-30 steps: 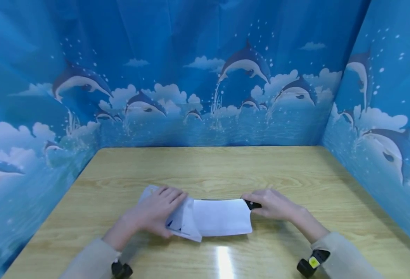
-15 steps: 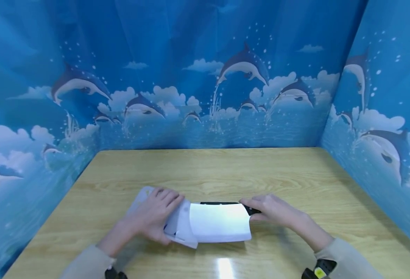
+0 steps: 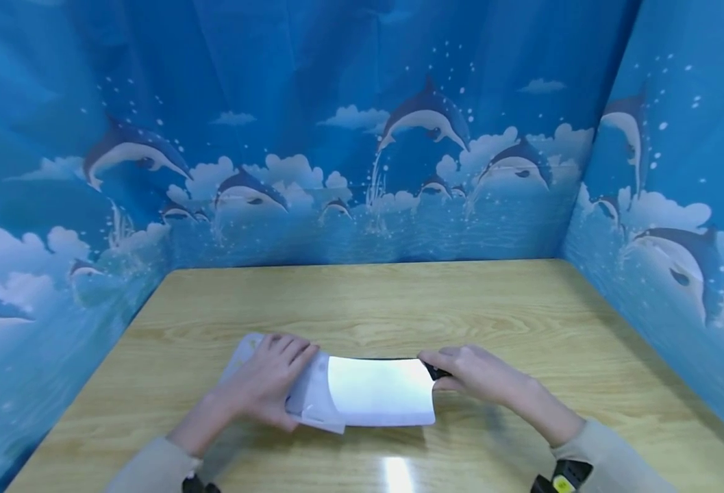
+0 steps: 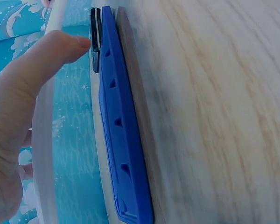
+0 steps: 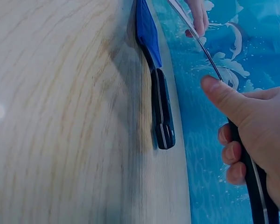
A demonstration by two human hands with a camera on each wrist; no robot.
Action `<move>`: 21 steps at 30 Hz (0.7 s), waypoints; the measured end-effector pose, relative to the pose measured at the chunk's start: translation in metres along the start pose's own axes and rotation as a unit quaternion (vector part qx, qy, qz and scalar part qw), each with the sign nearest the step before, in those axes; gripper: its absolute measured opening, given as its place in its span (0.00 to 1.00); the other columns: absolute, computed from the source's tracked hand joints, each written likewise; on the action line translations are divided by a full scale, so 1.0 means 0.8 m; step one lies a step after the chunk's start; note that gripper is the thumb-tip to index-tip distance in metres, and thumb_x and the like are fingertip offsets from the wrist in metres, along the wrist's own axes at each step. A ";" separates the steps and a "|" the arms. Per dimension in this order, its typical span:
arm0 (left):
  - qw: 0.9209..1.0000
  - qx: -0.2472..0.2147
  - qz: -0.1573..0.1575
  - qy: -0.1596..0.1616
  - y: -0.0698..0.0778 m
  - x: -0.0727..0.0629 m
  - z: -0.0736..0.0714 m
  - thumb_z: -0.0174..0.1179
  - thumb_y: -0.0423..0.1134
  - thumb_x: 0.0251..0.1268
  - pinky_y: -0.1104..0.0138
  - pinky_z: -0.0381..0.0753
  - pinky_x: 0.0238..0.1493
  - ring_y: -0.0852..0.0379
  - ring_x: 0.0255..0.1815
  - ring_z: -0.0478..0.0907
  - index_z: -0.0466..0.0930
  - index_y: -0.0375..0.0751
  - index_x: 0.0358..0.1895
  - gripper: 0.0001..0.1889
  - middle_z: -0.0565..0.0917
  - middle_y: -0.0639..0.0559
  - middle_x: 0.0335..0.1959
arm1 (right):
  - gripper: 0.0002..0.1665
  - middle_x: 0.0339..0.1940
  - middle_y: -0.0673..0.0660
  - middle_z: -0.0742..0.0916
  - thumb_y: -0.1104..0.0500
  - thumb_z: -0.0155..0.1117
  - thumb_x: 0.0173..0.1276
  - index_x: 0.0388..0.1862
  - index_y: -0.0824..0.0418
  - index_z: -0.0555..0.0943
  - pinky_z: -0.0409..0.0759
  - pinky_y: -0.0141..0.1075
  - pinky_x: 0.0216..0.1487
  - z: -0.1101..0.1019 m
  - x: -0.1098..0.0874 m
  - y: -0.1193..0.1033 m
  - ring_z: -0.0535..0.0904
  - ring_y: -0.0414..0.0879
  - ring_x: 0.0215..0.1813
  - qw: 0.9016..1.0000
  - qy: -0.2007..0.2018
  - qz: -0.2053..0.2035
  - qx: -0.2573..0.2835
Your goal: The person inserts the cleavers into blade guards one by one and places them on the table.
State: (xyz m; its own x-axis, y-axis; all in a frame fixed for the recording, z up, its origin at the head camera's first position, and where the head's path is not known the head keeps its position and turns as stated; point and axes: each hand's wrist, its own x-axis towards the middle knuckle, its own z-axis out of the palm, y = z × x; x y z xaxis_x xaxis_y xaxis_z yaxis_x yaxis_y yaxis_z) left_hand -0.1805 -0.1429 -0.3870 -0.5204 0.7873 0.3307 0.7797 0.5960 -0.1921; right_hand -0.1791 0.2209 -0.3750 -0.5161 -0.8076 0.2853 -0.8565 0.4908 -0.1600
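In the head view, my right hand [image 3: 481, 373] grips the black handle [image 3: 435, 371] of a cleaver whose broad, shiny blade [image 3: 380, 390] points left. A whitish blade sheath [image 3: 315, 394] covers the far end of that blade. Thumb on one side and fingers on the other, my left hand [image 3: 269, 383] holds this sheath. Seen from the left wrist, the sheath [image 4: 44, 149] shows as a pale edge beside the left thumb [image 4: 60, 49]. The right wrist view has the right hand [image 5: 266, 126] wrapped round the handle [image 5: 256, 186], thumb toward the blade.
A second knife lies on the wooden table [image 3: 362, 301] beyond the cleaver, its blue sheath [image 4: 121, 121] and black handle [image 5: 162, 109] plain in the wrist views. The cleaver mostly hides it in the head view. Blue dolphin-print curtains [image 3: 337, 137] stand behind and beside the table.
The cleaver's blade face has tilted slightly and now reflects more brightly. The head view has shifted a little. Both hands keep their hold on sheath and handle.
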 end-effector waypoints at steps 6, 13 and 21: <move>1.000 -0.016 0.000 -0.002 0.011 0.016 0.005 0.63 0.69 0.25 0.52 0.68 0.45 0.51 0.49 0.68 0.66 0.36 0.60 0.54 0.72 0.46 0.51 | 0.21 0.32 0.54 0.84 0.56 0.64 0.60 0.50 0.65 0.77 0.73 0.26 0.25 0.004 0.020 -0.012 0.77 0.38 0.29 1.000 -0.004 0.012 -0.001; 1.000 -0.006 -0.024 -0.015 0.020 0.034 0.008 0.63 0.71 0.25 0.52 0.68 0.47 0.51 0.49 0.68 0.66 0.36 0.60 0.55 0.72 0.47 0.51 | 0.24 0.35 0.58 0.85 0.55 0.65 0.60 0.52 0.67 0.77 0.79 0.31 0.31 0.015 0.043 -0.018 0.82 0.46 0.34 0.999 0.009 0.027 -0.022; 0.998 0.017 -0.047 -0.027 0.022 0.041 0.008 0.61 0.72 0.24 0.50 0.68 0.48 0.50 0.50 0.68 0.66 0.36 0.61 0.56 0.72 0.46 0.51 | 0.26 0.36 0.59 0.85 0.56 0.65 0.60 0.55 0.68 0.76 0.79 0.32 0.33 0.019 0.056 -0.019 0.81 0.47 0.34 0.998 0.002 0.052 -0.027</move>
State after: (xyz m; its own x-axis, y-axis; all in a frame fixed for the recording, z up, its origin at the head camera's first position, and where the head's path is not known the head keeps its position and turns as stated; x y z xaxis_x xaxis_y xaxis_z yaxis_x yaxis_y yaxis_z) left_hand -0.1858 -0.1054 -0.3852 -0.6089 0.7352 0.2979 0.7154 0.6712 -0.1942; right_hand -0.1890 0.1723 -0.3739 -0.6013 -0.7508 0.2732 -0.7969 0.5884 -0.1370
